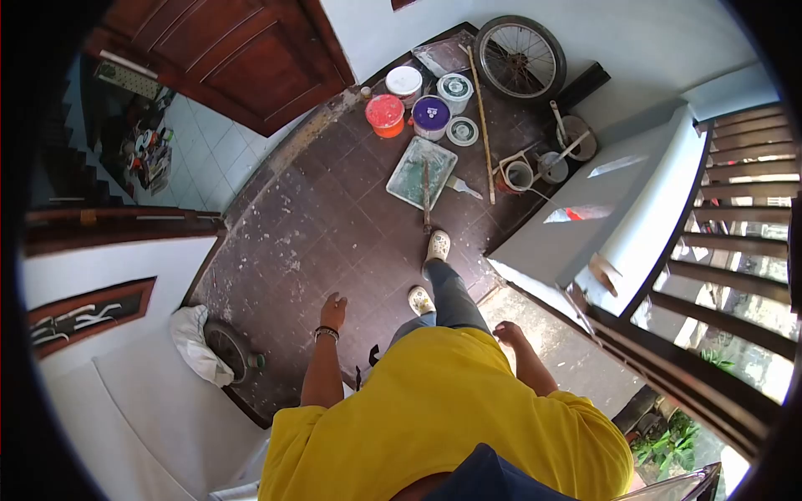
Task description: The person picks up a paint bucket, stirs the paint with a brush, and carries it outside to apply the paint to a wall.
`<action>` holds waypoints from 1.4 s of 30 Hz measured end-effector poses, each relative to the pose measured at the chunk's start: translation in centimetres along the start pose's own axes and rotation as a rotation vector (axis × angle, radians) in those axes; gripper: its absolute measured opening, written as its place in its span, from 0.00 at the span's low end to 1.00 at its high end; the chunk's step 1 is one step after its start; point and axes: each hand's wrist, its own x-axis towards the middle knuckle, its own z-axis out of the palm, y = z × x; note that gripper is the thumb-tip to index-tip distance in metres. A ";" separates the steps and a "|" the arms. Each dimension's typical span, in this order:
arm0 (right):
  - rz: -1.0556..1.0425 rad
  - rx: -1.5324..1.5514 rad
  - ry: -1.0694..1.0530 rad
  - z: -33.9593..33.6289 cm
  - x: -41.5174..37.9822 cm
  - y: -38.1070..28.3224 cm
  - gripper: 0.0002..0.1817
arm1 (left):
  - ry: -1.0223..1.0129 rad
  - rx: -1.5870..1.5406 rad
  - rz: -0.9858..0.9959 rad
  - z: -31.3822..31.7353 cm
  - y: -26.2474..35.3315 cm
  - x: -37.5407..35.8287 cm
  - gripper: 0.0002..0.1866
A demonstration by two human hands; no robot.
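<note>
My left hand (334,311) hangs at my side above the tiled floor, a bracelet on its wrist. Its fingers are loosely bent and apart, with nothing seen in them. On the other side, my right hand (508,334) hangs beside my hip, loosely curled, and I see no object in it. Both hands are away from the painting things on the floor. Ahead of my light clog (439,245) lies a paint tray (405,179) with a long stick-like handle (426,192) across it. A wide brush (462,186) rests by the tray's right edge.
Paint buckets, among them a red-lidded one (385,113) and a purple-lidded one (430,115), stand beyond the tray. A long pole (482,125) lies beside them. A wheel (520,57) leans on the wall. More pails (519,174) stand right, near the wooden railing (735,242).
</note>
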 end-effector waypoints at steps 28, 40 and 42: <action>-0.174 1.252 0.426 -15.4 55.8 -59.0 0.37 | -0.358 0.486 0.958 9.8 52.7 70.5 0.36; -0.180 1.510 0.706 -15.0 69.2 -59.8 0.39 | -0.783 -0.249 0.446 25.1 49.9 84.1 0.29; -0.212 1.601 0.758 -14.6 69.3 -59.5 0.38 | -0.857 -0.222 0.275 25.1 48.2 84.0 0.35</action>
